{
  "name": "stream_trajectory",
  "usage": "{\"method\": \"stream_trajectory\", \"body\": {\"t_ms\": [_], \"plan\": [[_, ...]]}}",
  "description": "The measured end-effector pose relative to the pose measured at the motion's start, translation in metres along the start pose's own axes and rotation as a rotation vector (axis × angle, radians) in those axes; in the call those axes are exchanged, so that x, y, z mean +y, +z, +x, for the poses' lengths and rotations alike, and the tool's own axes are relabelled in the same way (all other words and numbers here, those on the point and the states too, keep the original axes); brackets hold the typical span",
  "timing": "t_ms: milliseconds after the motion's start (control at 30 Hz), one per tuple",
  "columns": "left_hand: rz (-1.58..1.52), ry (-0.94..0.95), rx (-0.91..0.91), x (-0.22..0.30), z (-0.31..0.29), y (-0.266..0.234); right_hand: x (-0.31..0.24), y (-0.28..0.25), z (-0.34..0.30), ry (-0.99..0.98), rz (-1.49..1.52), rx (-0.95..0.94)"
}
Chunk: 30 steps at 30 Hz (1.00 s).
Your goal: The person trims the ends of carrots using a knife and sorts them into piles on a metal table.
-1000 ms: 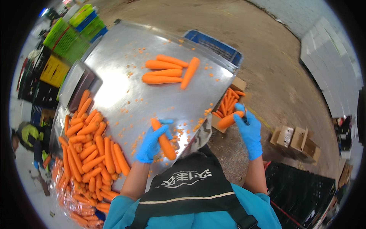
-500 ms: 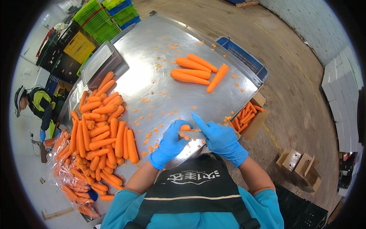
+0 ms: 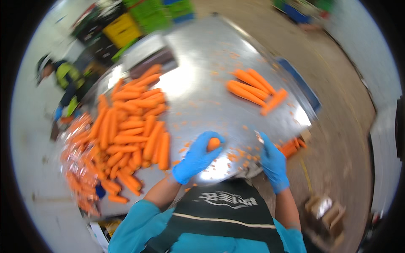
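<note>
My left hand, in a blue glove, is closed around a carrot, whose blunt orange end points up toward me. Further right, clear of the carrot, my gloved right hand is closed on a knife; only a small shiny bit of blade shows past the index finger, and the rest is hidden or blurred. Between and below the hands, carrot trimmings lie scattered on the metal table. A big heap of carrots lies left of my left hand. Several carrots rest together at the far right.
A clear plastic bag of carrots hangs at the table's left edge. Beyond the heap stands a lidded tub. A box of carrots and a blue crate sit off the right edge. Another person is at the far left.
My right hand has moved right, taking the knife away from the carrot. My left hand keeps the carrot. More trimmings lie between the hands, and the whole view has shifted.
</note>
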<state>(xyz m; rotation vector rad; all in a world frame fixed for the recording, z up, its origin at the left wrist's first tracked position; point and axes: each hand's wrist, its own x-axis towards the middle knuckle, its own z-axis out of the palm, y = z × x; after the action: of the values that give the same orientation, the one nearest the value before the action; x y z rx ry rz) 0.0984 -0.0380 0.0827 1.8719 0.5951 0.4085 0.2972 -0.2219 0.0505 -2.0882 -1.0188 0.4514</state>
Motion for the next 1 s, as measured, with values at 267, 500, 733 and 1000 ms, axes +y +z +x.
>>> {"method": "stream_trajectory", "body": {"t_ms": [267,500,733,1000], "plan": [[-0.004,0.027,0.685,-0.023,-0.051,-0.173,0.036,0.036,-0.019,0.05,0.042,-0.162],[0.9,-0.201,1.057,-0.083,-0.084,-0.336,0.036,0.034,-0.019,0.014,-0.017,-0.151],[1.175,-0.256,0.806,-0.211,-0.145,-0.417,0.022,0.03,-0.009,0.128,-0.034,-0.168],[0.917,0.171,0.8,-0.142,-0.013,-0.3,0.109,0.037,0.064,0.648,0.731,0.109]]}}
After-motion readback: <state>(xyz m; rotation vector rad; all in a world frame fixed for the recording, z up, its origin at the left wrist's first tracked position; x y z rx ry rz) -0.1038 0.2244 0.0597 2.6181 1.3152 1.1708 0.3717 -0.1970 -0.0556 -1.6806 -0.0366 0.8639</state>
